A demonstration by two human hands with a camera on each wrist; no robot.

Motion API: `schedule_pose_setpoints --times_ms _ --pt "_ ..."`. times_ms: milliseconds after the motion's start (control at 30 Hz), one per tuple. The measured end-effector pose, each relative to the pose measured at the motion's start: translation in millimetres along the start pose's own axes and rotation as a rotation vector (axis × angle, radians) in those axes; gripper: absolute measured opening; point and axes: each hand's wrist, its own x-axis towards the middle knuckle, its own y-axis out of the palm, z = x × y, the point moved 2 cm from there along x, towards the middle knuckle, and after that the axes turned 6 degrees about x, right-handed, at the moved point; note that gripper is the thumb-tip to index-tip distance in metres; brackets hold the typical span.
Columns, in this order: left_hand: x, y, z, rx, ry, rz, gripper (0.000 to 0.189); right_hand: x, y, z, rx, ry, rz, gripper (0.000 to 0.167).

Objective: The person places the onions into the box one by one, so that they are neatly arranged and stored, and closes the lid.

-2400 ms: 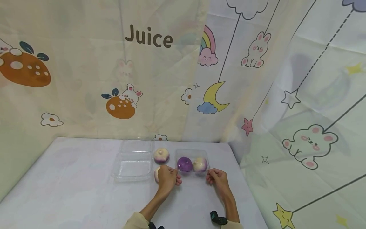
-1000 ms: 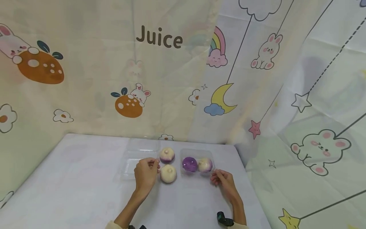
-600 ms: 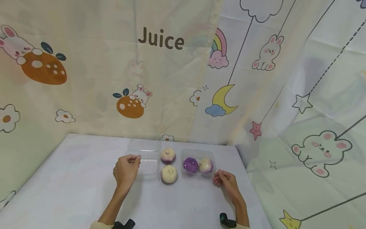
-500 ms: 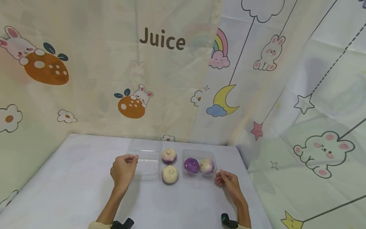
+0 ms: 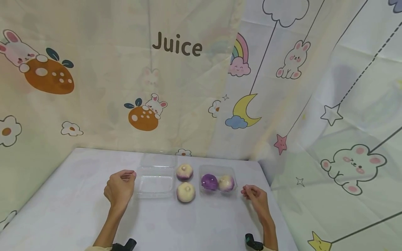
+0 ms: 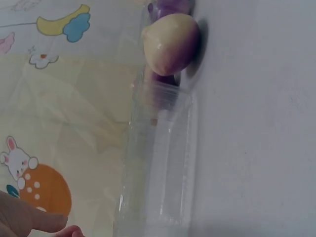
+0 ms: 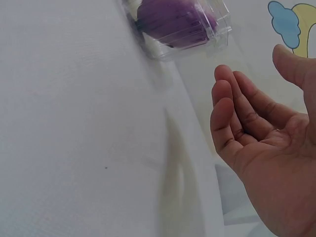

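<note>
My left hand (image 5: pixel 120 188) hovers at the left edge of an open clear plastic clamshell box (image 5: pixel 156 186). In the left wrist view, that hand's thumb and fingertip (image 6: pixel 49 220) show apart from the box, holding nothing. My right hand (image 5: pixel 257 200), fingers loosely bent and palm bare, is just right of a second clear box (image 5: pixel 201 192). Inside that box sit a purple round turnip-like piece (image 5: pixel 209 182) and a cream-and-purple one (image 5: pixel 226 183). Between the boxes lie two more turnip-like pieces, a rear one (image 5: pixel 184 172) and a front one (image 5: pixel 185 192).
Everything rests on a white-covered table (image 5: pixel 188 226). Behind it hangs a printed curtain (image 5: pixel 94 104), and another printed cloth (image 5: pixel 345 104) runs along the right side. Black wrist devices (image 5: pixel 253 242) sit on both forearms.
From beside the front turnip-like piece, my left hand has swung left across the open box to its left edge. My right hand has drawn slightly right, away from the filled box.
</note>
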Motion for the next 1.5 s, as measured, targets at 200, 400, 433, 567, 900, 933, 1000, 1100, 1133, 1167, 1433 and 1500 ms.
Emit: schedule_pose_setpoints --times_ms 200,400,433,567,900,933,1000,1100,1133,1167,1433,1500 --pt "2.4 -1.7 16.7 0.022 -0.053 0.065 0.024 2.2 -1.9 3.4 0.003 -0.064 -0.024 0.036" --pt "0.6 1.5 27.3 0.054 -0.078 0.140 0.025 2.2 -0.6 10.0 -0.029 -0.113 -0.028 0.037" --pt "0.2 2.4 28.7 0.057 -0.081 0.145 0.025 2.6 -0.2 11.5 -0.028 -0.122 -0.029 0.036" --pt "-0.9 6.4 33.0 0.059 -0.091 0.160 0.025 4.8 1.6 18.1 -0.001 -0.161 -0.034 0.031" --pt "-3.8 11.2 38.5 0.043 -0.101 0.177 0.027 5.7 10.0 33.2 0.042 -0.238 -0.009 0.031" --pt "-4.3 11.0 38.7 0.040 -0.102 0.179 0.027 5.5 11.4 34.7 0.043 -0.250 -0.005 0.031" --pt "-5.1 10.9 39.8 0.036 -0.105 0.186 0.028 4.9 14.4 37.4 0.040 -0.270 0.006 0.032" --pt "-6.2 11.1 41.0 0.032 -0.118 0.202 0.029 4.7 19.9 41.7 0.036 -0.292 0.034 0.035" --pt "-6.7 11.0 41.4 0.026 -0.123 0.206 0.029 4.6 21.9 43.1 0.034 -0.298 0.048 0.036" --pt "-7.1 10.7 41.6 0.022 -0.127 0.206 0.029 4.8 23.9 44.3 0.032 -0.304 0.060 0.037" --pt "-7.4 11.1 41.3 -0.040 -0.144 0.237 0.028 5.2 39.2 53.2 0.046 -0.354 0.143 0.047" --pt "-7.4 10.9 40.7 -0.049 -0.152 0.245 0.028 4.9 42.7 54.9 0.059 -0.356 0.155 0.050"
